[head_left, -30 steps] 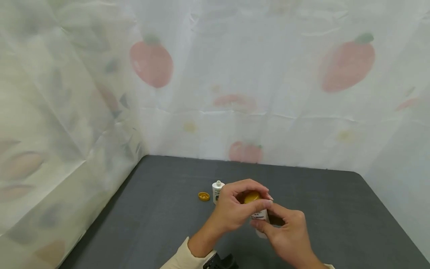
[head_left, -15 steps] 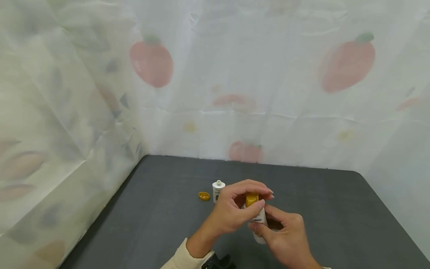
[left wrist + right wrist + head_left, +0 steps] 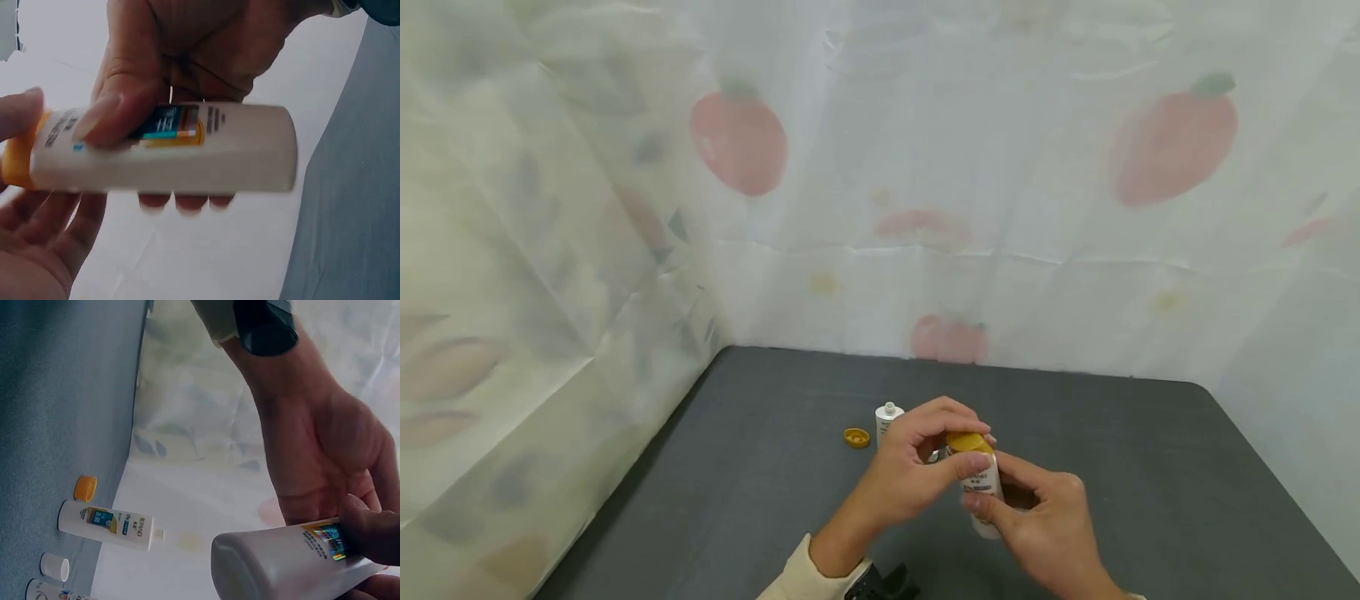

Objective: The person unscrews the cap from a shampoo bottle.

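A white lotion bottle with a yellow cap is held above the table, tilted, cap end up. My left hand pinches the cap between thumb and fingers. Lower on the body, my right hand grips the bottle with thumb on the label side and fingers behind. In the left wrist view the cap sits on the bottle's end, and a blue-and-yellow label shows beside the right thumb. The right wrist view has the bottle's base near the camera.
Behind my left hand stands an uncapped white bottle, with a loose yellow cap to its left. A white cap and part of another bottle appear in the right wrist view. Printed curtains border the grey table.
Both hands stay on the bottle and cap while its tilt shifts slightly. My left fingers and thumb have shifted around the cap, which now shows a different side.
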`<act>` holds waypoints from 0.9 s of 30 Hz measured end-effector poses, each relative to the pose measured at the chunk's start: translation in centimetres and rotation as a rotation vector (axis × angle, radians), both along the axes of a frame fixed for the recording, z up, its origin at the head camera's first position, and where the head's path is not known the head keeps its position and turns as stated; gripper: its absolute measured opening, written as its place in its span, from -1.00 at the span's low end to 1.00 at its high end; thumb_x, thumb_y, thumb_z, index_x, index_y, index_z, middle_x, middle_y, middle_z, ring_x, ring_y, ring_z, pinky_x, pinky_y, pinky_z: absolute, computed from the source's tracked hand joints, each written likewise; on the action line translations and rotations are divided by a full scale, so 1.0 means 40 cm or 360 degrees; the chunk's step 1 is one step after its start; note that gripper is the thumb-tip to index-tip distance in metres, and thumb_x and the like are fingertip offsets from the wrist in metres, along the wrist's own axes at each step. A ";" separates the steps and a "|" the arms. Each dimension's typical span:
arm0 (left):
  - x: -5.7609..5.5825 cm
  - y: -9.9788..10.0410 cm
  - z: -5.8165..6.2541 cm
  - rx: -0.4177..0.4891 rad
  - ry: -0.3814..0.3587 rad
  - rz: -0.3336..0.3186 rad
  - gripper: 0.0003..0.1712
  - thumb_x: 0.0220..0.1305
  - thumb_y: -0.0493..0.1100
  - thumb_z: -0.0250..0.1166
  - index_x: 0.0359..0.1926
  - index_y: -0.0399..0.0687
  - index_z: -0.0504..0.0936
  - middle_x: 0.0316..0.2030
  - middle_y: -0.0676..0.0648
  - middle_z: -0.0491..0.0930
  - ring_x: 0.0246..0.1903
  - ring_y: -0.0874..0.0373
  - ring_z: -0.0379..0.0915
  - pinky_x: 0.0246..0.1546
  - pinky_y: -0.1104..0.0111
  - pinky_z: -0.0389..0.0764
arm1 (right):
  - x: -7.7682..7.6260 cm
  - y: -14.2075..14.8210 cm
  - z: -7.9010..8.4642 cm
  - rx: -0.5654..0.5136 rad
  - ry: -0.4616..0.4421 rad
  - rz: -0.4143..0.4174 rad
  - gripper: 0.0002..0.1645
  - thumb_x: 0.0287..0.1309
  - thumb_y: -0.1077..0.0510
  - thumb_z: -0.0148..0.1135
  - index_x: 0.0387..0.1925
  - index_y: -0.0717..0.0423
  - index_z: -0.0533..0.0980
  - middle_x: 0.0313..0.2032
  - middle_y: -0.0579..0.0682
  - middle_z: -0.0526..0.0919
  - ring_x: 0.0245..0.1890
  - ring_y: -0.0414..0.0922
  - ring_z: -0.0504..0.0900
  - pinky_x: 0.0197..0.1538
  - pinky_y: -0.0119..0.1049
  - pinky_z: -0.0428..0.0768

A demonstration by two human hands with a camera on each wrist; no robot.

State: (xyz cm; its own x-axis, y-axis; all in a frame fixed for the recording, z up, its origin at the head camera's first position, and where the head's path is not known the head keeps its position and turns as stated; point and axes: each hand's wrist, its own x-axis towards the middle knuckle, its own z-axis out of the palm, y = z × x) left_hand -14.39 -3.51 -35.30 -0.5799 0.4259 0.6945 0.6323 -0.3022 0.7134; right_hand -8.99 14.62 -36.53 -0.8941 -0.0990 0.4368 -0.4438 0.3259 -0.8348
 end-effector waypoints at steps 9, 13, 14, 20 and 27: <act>0.014 0.041 0.011 0.0118 -0.0037 0.0127 -0.87 0.39 -0.40 0.33 -0.10 -0.42 0.70 -0.16 -0.43 0.67 -0.17 -0.08 0.69 -0.16 0.25 0.80 | 0.003 -0.005 -0.005 0.0012 0.0099 0.0007 -0.56 0.03 0.29 0.59 0.02 0.13 0.74 -0.24 0.06 0.86 -0.34 -0.35 0.80 -0.32 -0.39 0.78; 0.015 0.021 -0.001 0.0148 -0.0094 0.0073 -0.79 0.45 -0.35 0.29 -0.02 -0.47 0.67 -0.11 -0.49 0.62 -0.08 0.19 0.67 -0.07 0.30 0.77 | -0.002 0.004 0.004 0.0003 0.0040 0.0011 -0.53 0.04 0.27 0.59 0.05 0.17 0.73 -0.23 0.09 0.86 -0.33 -0.32 0.82 -0.31 -0.38 0.78; 0.014 0.014 -0.003 0.0148 -0.0109 0.0056 -0.76 0.46 -0.34 0.28 0.02 -0.49 0.65 -0.07 -0.51 0.59 -0.03 0.25 0.65 -0.01 0.31 0.76 | -0.002 0.006 0.007 -0.0002 0.0009 0.0004 -0.52 0.05 0.26 0.59 0.07 0.17 0.72 -0.22 0.10 0.86 -0.32 -0.32 0.82 -0.30 -0.37 0.78; 0.011 0.000 -0.002 0.0094 -0.0100 0.0084 -0.71 0.43 -0.36 0.31 0.10 -0.44 0.61 0.00 -0.47 0.53 0.02 0.22 0.66 0.14 0.21 0.74 | -0.001 0.005 0.017 0.0005 -0.0049 -0.0025 -0.51 0.06 0.24 0.58 0.08 0.18 0.72 -0.19 0.10 0.86 -0.31 -0.31 0.82 -0.30 -0.36 0.78; 0.017 0.020 0.008 0.0098 -0.0012 0.0056 -0.80 0.40 -0.43 0.29 -0.01 -0.47 0.66 -0.05 -0.46 0.61 -0.04 -0.20 0.66 -0.04 0.22 0.80 | 0.003 -0.006 0.010 0.0027 0.0096 0.0035 -0.55 0.04 0.29 0.58 0.03 0.16 0.74 -0.30 0.05 0.86 -0.43 -0.37 0.77 -0.37 -0.42 0.75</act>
State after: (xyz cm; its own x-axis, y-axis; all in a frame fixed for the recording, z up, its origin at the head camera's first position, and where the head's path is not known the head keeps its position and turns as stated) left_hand -13.72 -2.71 -34.98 -0.5990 0.3617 0.7144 0.6379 -0.3237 0.6988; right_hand -8.86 14.39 -36.14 -0.8638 -0.1265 0.4877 -0.5003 0.3293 -0.8008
